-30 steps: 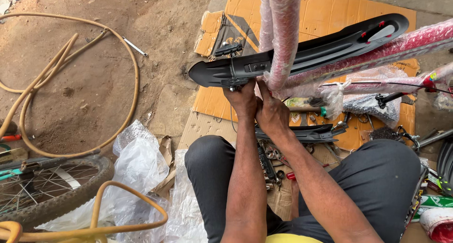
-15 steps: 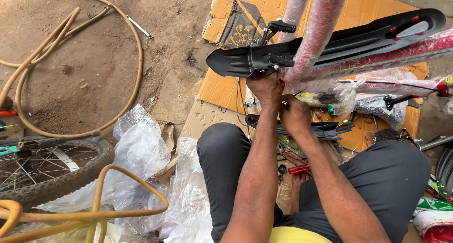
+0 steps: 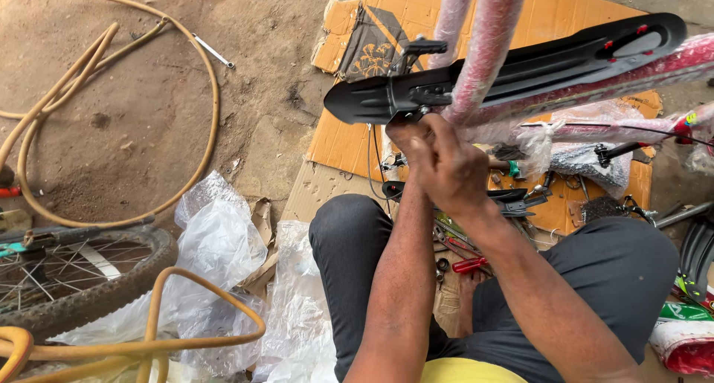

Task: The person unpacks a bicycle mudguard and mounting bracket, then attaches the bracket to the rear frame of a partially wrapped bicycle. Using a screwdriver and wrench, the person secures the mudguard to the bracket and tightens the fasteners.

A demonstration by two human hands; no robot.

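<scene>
- Black trousers cover the seated person's knees [image 3: 357,242], with clear plastic sheeting [image 3: 223,249] lying just beside them.
- Both forearms reach up and meet; the right hand [image 3: 454,167] overlaps the left hand [image 3: 405,134], hiding most of its fingers.
- What either hand grips cannot be told; both close at the underside of the black mudguard [image 3: 506,71].
- Long, ribbed and glossy, the mudguard crosses a pink wrapped frame tube [image 3: 487,48] over orange cardboard [image 3: 550,18].
</scene>
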